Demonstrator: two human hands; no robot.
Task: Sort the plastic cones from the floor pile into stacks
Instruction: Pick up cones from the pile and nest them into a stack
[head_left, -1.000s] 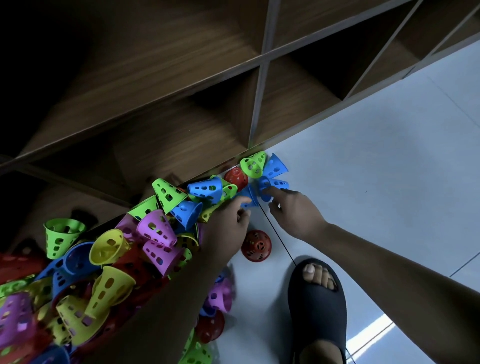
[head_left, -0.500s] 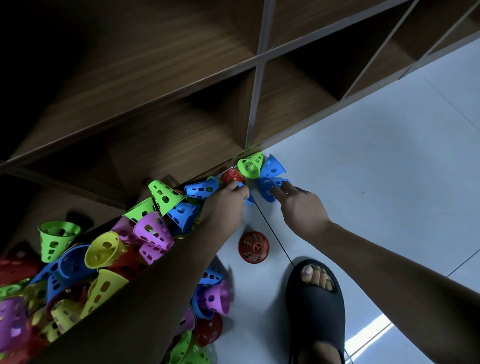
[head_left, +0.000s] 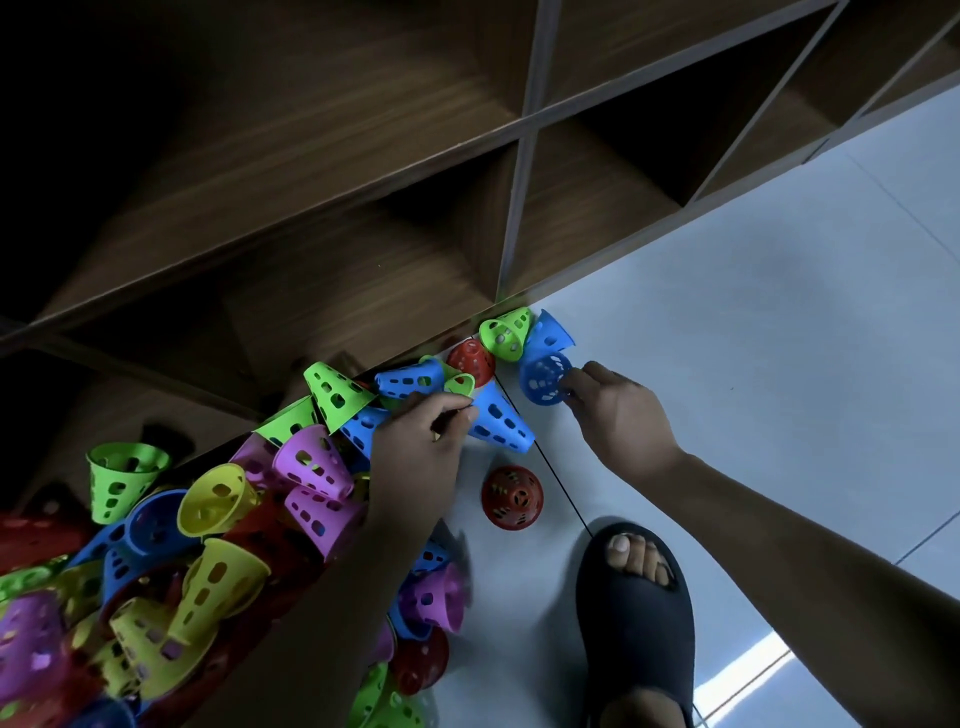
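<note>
Head view: left grip (head_left: 415, 441) pinches the lying blue cone (head_left: 501, 423), right grip (head_left: 618, 415) pinches the second blue cone (head_left: 543, 379), both beside the shelf (head_left: 363, 234); one red cone (head_left: 511, 496) stands on the floor (head_left: 753, 338) between the arms

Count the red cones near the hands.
2: a red cone against the shelf; a lone red cone on the floor by the sandal. More red sits in the pile, partly hidden.

forearms (head_left: 805, 545): bare | foot: black open-toe slide sandal (head_left: 639, 639)
</note>
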